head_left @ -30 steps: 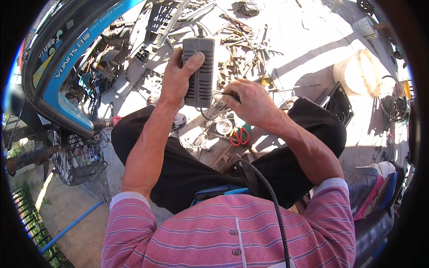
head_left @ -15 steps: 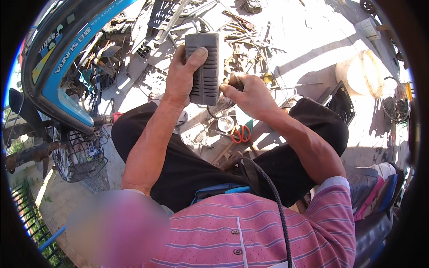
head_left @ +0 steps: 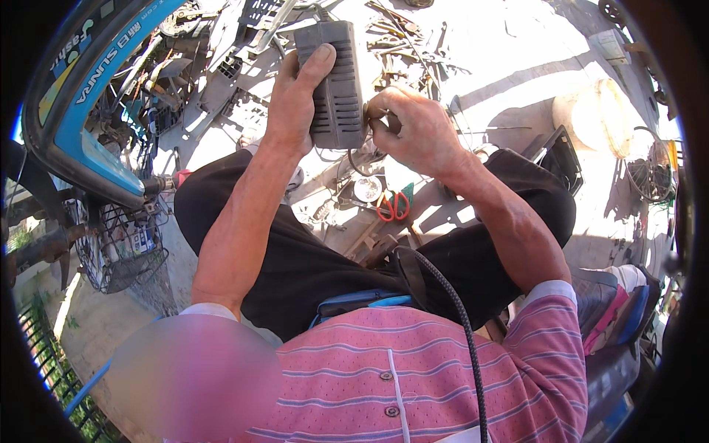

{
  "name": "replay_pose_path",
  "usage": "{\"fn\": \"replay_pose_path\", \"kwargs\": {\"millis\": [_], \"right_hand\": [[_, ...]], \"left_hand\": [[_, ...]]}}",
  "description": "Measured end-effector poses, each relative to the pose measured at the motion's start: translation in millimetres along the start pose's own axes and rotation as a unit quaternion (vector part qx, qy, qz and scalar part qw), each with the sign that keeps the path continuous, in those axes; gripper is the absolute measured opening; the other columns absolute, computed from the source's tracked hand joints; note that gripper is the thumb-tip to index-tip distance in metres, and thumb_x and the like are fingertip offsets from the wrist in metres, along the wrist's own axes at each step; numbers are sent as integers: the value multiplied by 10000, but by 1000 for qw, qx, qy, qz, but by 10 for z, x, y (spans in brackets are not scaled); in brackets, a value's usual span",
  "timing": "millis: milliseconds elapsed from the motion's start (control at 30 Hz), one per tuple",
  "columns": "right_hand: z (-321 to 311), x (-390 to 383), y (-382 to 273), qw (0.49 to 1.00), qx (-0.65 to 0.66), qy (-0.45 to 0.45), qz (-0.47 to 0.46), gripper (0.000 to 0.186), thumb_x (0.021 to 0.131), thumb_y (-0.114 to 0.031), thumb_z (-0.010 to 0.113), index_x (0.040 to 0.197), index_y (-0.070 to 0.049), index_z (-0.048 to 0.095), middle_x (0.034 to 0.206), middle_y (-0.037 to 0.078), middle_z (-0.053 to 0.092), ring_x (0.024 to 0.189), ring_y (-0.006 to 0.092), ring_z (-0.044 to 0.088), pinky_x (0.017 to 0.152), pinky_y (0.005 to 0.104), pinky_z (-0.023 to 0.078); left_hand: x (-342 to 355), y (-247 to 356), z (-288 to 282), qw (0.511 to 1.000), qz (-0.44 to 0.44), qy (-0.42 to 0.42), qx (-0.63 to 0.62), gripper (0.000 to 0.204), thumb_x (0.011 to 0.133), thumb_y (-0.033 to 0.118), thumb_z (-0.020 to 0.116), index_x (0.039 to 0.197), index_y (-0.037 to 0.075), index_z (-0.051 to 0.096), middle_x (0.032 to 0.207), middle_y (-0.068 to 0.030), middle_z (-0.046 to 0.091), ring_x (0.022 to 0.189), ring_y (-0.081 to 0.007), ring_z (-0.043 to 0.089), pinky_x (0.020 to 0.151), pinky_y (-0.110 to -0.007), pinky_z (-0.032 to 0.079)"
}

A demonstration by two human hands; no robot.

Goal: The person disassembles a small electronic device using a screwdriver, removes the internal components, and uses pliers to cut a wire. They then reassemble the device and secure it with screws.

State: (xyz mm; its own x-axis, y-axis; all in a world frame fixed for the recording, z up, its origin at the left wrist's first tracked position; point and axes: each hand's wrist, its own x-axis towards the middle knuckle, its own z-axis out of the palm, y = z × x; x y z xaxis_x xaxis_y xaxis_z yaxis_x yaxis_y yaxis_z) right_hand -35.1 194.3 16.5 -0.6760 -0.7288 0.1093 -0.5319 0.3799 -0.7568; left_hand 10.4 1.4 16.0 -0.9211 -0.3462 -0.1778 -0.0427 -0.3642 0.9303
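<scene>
Left hand (head_left: 292,111): grip clamped on the box (head_left: 341,88), thumb across ribbed face.
Right hand (head_left: 417,129): fingers curled at box's right edge; can't tell if pinching anything.
Box: held up between hands; probably stiff, moderate weight, ribs not slippery. Best hold: long sides, clear of bottom cord (head_left: 357,167).

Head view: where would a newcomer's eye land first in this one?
Probably on the slotted dark grey case at upper centre, held in the left hand, with the right hand curled at its right edge. Next, the curved blue-and-black panel at upper left and the pink striped shirt along the bottom. The red-handled scissors below the case also stand out.
</scene>
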Motion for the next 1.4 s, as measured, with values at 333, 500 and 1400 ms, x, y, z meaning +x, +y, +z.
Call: {"fn": "replay_pose_path", "kwargs": {"millis": [333,500,1400], "right_hand": [[-7,17,-103,989,110,-2,94,135,825,-112,685,887,7,698,724,126,707,643,198,702,664,318,560],[-76,48,-82,989,85,44,113,169,815,-152,687,879,4,692,676,84,689,594,127,644,606,304,528],[834,-1085,2702,839,123,-36,529,255,868,-207,718,1044,-31,663,888,39,682,699,124,554,614,295,454]], "left_hand": [[-35,34,-12,1000,0,-1,7,525,910,382,739,1210,-3,547,981,-77,653,780,-119,676,643,-289,596],[-28,44,-2,1000,7,13,26,463,959,438,673,1206,57,582,978,-34,675,831,-115,694,711,-310,614],[-22,121,-181,998,18,38,39,535,912,417,736,1262,45,578,1004,-37,678,809,-111,691,672,-294,616]]}}
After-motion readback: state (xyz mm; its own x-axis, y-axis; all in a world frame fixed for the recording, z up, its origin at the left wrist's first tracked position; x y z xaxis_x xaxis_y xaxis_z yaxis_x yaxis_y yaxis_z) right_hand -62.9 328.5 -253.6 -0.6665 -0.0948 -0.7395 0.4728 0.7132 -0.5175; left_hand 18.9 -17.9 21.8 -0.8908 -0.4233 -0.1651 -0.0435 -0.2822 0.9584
